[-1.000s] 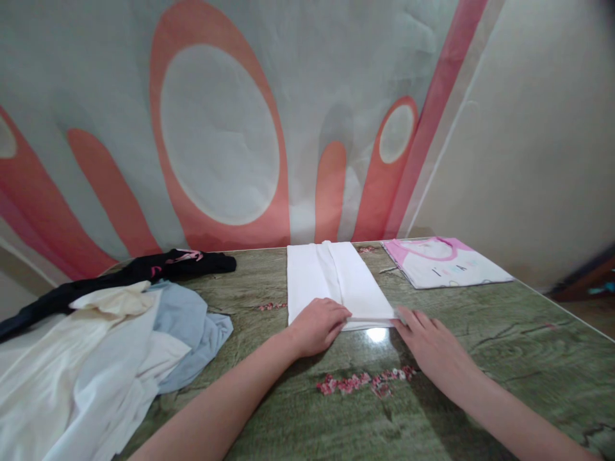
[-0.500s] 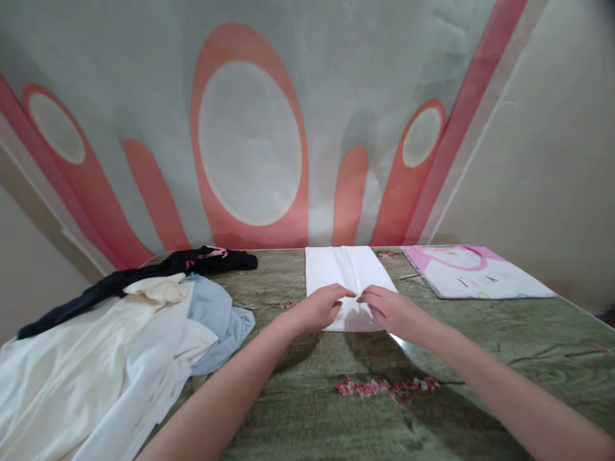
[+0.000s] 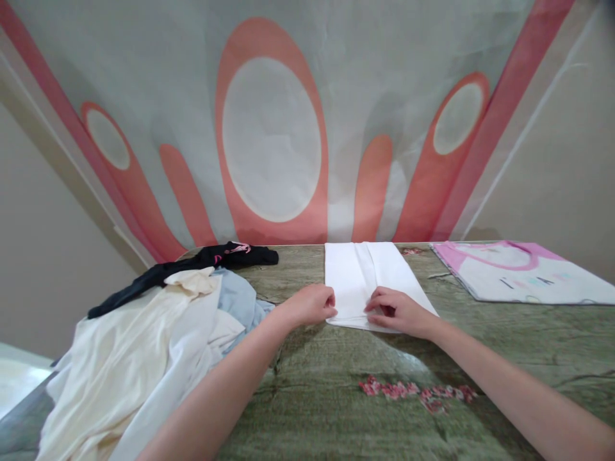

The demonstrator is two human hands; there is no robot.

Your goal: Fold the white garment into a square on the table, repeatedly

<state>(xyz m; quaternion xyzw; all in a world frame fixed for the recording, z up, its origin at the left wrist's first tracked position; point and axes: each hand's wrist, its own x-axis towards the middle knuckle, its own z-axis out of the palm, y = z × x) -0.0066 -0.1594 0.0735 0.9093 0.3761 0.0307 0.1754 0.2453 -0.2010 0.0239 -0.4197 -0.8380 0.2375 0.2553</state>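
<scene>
The white cloth (image 3: 353, 278) lies flat and folded on the worktop (image 3: 331, 397), its far end close to the wall (image 3: 346, 77). A raised crease runs along its length, and small wrinkles cross it by the near edge.

The left hand (image 3: 312, 303) is at the cloth's near left corner, its grip curled, with thumb and fingertips close together; whether cloth is caught between them, I cannot tell. The right hand (image 3: 398, 312) rests on the near part of the cloth, fingers bent, its grip loose, with a gap between thumb and fingers.

To the right, well apart from the hands, the pink and white shirt (image 3: 542, 282) lies flat, its neckline toward the wall. To the left is a loose heap: a cream garment (image 3: 125, 358) on top, a light blue garment (image 3: 235, 296) showing beside it, and a black garment (image 3: 168, 273) stretched along the far side. Pink blossoms (image 3: 398, 388) decorate the worktop nearer the camera.
</scene>
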